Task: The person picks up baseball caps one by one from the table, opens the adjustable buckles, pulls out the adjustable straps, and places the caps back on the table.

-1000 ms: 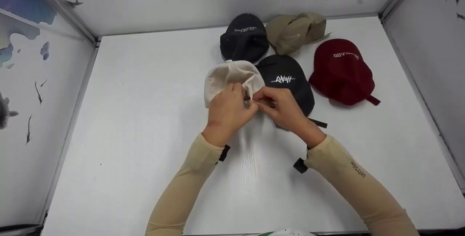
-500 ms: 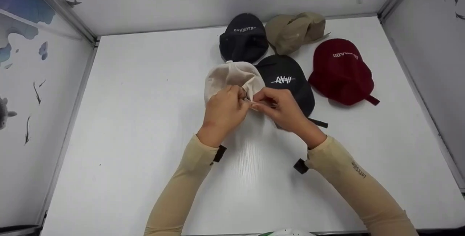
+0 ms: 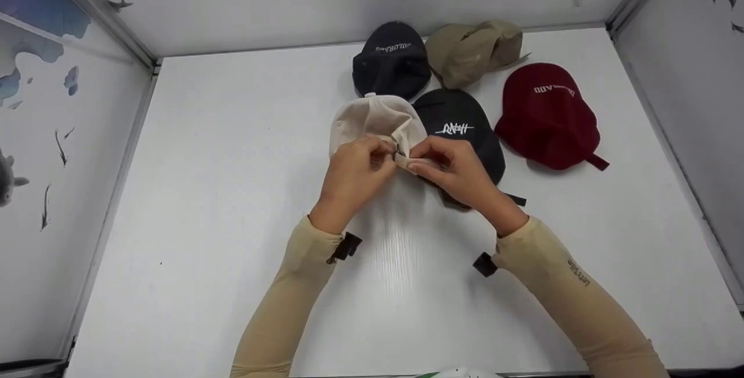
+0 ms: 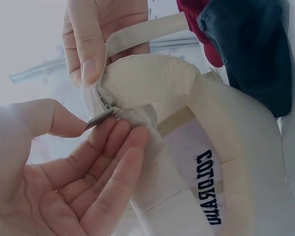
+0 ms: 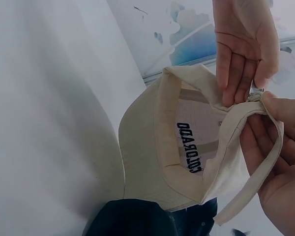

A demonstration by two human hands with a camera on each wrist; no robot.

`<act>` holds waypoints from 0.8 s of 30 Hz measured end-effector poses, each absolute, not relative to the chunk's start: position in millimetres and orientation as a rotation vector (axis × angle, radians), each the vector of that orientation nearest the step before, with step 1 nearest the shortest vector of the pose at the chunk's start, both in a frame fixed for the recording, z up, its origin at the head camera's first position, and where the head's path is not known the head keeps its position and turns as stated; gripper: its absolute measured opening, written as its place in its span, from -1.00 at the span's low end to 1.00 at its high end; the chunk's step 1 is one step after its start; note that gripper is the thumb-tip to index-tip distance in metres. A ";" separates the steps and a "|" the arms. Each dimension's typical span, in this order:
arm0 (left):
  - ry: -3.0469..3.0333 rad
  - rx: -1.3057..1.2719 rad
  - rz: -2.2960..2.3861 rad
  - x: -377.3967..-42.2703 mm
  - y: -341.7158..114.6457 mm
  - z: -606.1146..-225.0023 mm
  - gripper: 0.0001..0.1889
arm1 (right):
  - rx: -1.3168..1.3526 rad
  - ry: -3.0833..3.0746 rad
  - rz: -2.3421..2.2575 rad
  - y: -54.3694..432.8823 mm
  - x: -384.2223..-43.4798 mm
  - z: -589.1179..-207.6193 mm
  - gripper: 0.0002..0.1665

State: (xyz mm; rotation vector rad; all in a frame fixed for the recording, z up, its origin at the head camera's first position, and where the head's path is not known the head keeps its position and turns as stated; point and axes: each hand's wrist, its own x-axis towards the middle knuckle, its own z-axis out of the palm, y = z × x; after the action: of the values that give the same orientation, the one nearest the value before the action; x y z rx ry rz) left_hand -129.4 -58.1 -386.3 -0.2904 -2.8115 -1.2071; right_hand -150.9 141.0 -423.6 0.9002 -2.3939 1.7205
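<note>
Painted walls (image 3: 261,11) border a white table (image 3: 221,163); hands (image 3: 353,175) (image 3: 456,168) hold a cream cap (image 3: 352,122).

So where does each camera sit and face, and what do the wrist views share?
Head: on the head, facing forward and down at the cream cap and table; left hand, right hand and sleeves show.
Left wrist: worn there, facing the metal buckle; left hand at lower left, right hand at top.
Right wrist: worn there, facing the cream cap and strap; right hand at lower right, left hand at top.
Shared: lettering inside the cap, both hands.
</note>
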 end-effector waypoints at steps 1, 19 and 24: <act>-2.809 -0.286 -1.214 -129.5 -58.0 -386.4 -0.85 | 0.897 -2.393 1.754 141.5 -151.0 -423.3 -0.91; -2.781 -0.292 -1.273 -129.6 -56.7 -388.4 -0.85 | 0.864 -2.402 2.019 143.2 -152.6 -419.9 -0.87; -2.784 -0.293 -1.278 -128.4 -55.3 -388.2 -0.86 | 0.844 -2.424 2.031 143.7 -152.5 -420.5 -0.88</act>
State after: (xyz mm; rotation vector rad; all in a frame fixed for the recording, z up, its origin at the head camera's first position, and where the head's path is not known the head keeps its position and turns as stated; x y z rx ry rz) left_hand -128.4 -55.3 -388.2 -0.2927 -2.7837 -1.2782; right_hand -152.5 143.7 -420.5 0.8442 -2.4237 2.0307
